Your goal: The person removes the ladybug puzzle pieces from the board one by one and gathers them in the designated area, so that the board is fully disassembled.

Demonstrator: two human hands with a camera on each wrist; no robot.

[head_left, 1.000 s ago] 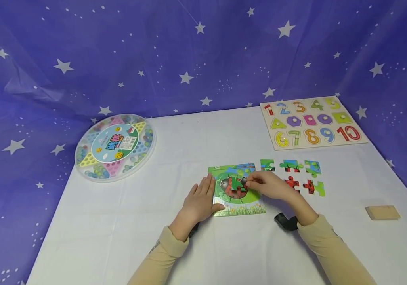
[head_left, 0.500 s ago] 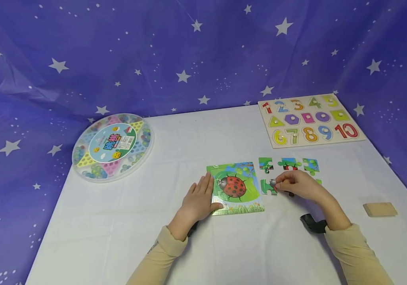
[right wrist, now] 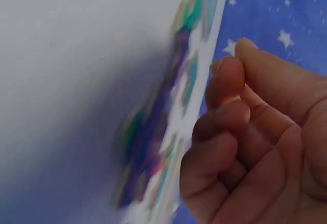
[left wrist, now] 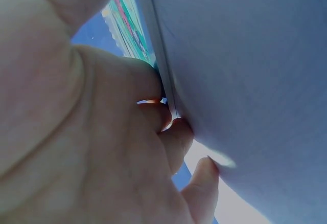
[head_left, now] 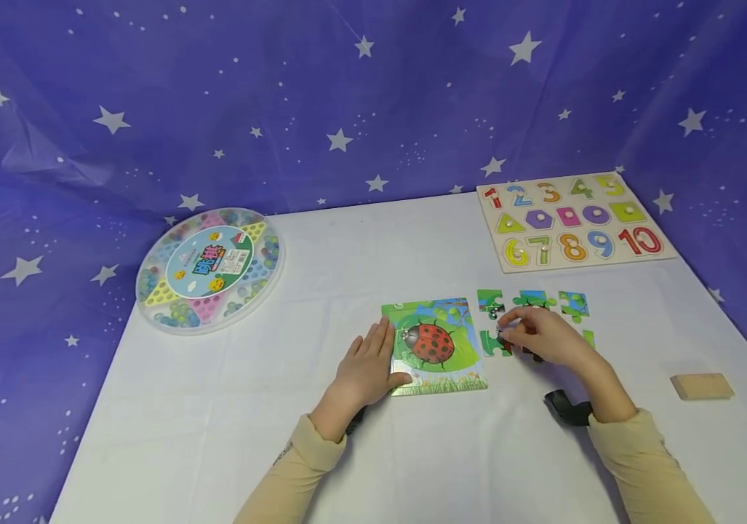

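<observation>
My left hand (head_left: 363,371) rests flat along the left edge of a square ladybug picture board (head_left: 465,364), thumb over its lower left part. In the left wrist view, the fingers lie at the board's edge. My right hand (head_left: 543,335) hovers over the jigsaw pieces to the right, fingers curled, thumb and index tips together. Between those fingertips (right wrist: 245,44) the right wrist view shows nothing held. A green jigsaw piece (head_left: 491,344) lies just below them. Another jigsaw piece (head_left: 489,300) is above it, with more to the right; the lower ones are partly hidden by the hand.
A number and shape peg board (head_left: 500,266) lies at the back right. At the back left is a round Chinese checkers box (head_left: 209,262) with marbles. A wooden block (head_left: 702,387) sits at the right. A starry purple curtain (head_left: 294,109) hangs behind the white table (head_left: 216,437).
My right hand has moved right, off the picture board, taking the green jigsaw piece from above the ladybug to the table. The left hand stays where it was.
</observation>
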